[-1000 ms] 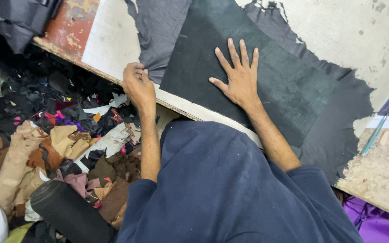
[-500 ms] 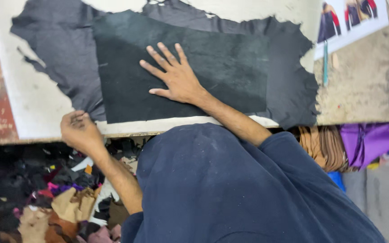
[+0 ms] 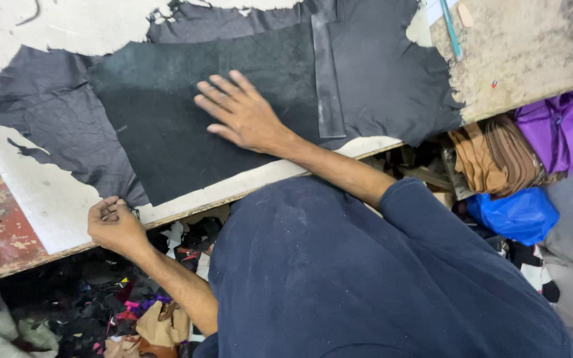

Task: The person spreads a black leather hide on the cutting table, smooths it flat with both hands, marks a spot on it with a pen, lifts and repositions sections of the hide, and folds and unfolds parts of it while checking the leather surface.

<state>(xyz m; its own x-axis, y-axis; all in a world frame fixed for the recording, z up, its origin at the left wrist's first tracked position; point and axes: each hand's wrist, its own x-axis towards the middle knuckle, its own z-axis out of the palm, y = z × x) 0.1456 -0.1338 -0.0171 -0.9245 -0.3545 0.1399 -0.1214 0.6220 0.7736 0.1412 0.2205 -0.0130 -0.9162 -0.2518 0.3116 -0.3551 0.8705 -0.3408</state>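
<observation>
Right hand (image 3: 247, 116) still flat, fingers spread, pressing dark leather (image 3: 187, 126) onto white board (image 3: 41, 199); left hand (image 3: 113, 224) now curled shut at board edge beside hide corner, contents unclear. Leather held steady.

You are working in a leather-cutting workshop. A ragged-edged black hide (image 3: 233, 113) lies spread over a worn, scuffed white bench (image 3: 48, 199), with a loose dark strip (image 3: 327, 79) laid across it. Below the bench's near edge, coloured leather offcuts (image 3: 147, 311) litter the floor, and folded tan pieces (image 3: 492, 156) are stacked beneath its right end.
</observation>
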